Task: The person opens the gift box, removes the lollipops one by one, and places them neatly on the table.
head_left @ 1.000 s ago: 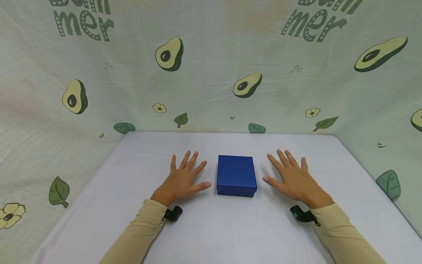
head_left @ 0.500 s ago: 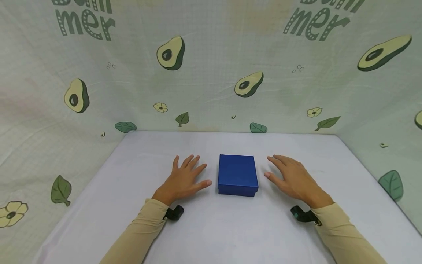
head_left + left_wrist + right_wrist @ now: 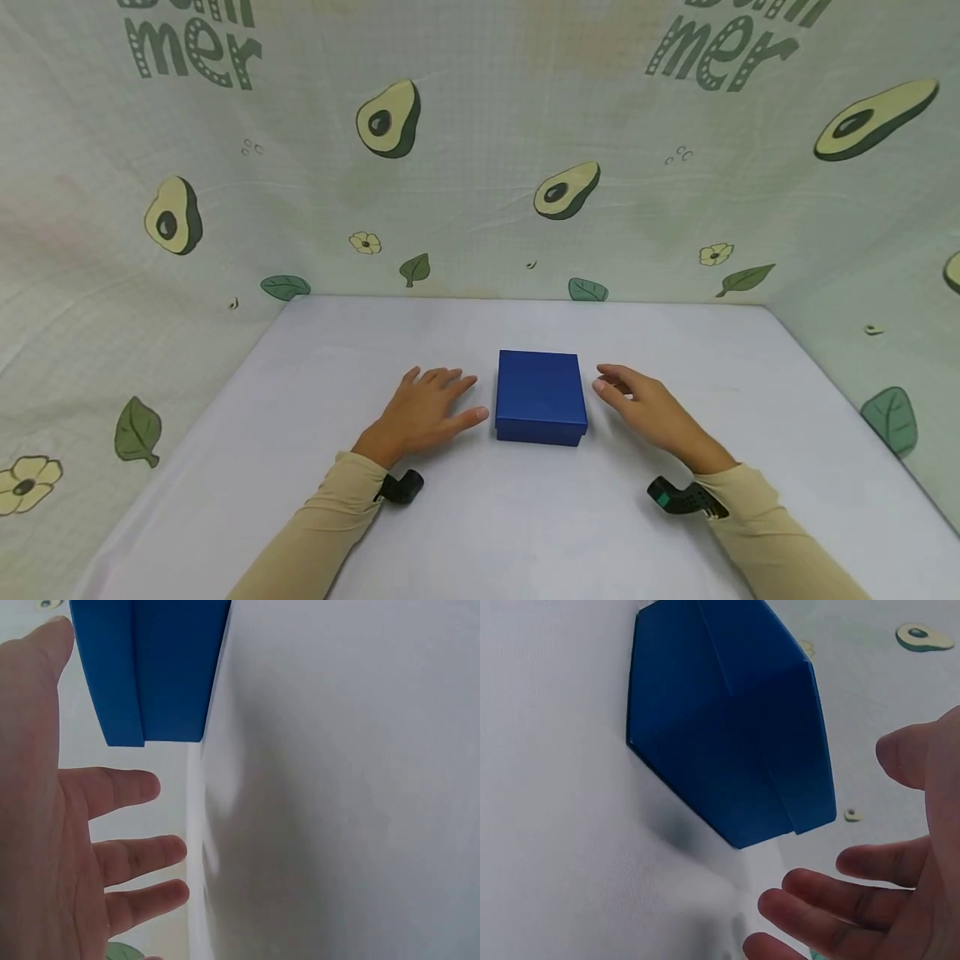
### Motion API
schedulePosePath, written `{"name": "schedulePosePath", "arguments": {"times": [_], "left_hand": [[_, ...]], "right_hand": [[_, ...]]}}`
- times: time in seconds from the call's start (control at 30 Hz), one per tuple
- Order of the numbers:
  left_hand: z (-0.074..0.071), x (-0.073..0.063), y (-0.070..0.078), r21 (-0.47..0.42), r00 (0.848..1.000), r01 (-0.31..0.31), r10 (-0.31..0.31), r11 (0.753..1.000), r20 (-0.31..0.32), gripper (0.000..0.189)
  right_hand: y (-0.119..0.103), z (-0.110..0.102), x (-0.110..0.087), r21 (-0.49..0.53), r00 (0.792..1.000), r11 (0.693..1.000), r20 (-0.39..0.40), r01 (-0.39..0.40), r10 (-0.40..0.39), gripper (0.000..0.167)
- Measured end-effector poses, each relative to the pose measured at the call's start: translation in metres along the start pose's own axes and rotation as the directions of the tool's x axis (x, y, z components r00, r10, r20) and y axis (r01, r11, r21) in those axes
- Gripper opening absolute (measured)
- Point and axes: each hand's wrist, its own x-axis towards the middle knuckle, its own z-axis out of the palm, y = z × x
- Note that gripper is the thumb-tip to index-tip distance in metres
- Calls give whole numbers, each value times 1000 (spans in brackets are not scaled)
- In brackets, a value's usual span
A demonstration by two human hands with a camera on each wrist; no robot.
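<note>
1 blue box (image 3: pixel 540 396) sits on the white table (image 3: pixel 480 533) between the left hand (image 3: pixel 420 418), fingers spread, and the right hand (image 3: pixel 654 412), fingers loosely bent, both just beside it.

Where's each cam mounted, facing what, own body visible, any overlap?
Head: on the head, facing forward and down at blue box, white table, patterned backdrop; left hand, right hand, both sleeves show.
Left wrist: on that wrist, viewing box from its left; left hand shows.
Right wrist: on that wrist, viewing box from its right; right hand shows.
Wrist views share box, table, backdrop.
</note>
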Motion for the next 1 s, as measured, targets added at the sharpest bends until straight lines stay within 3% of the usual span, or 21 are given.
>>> {"name": "schedulePosePath", "arguments": {"times": [0.4, 0.8, 1.0], "left_hand": [[1, 4, 18, -141, 998, -20, 28, 990, 49, 82], [-2, 9, 38, -262, 998, 0, 18, 965, 67, 87], [-3, 12, 44, -362, 997, 73, -54, 929, 62, 78]], "right_hand": [[-10, 10, 0, 145, 995, 988, 85, -56, 44, 65], [-6, 15, 1, 120, 996, 991, 75, -51, 42, 65], [-5, 14, 6, 168, 995, 985, 93, -46, 31, 61]]}}
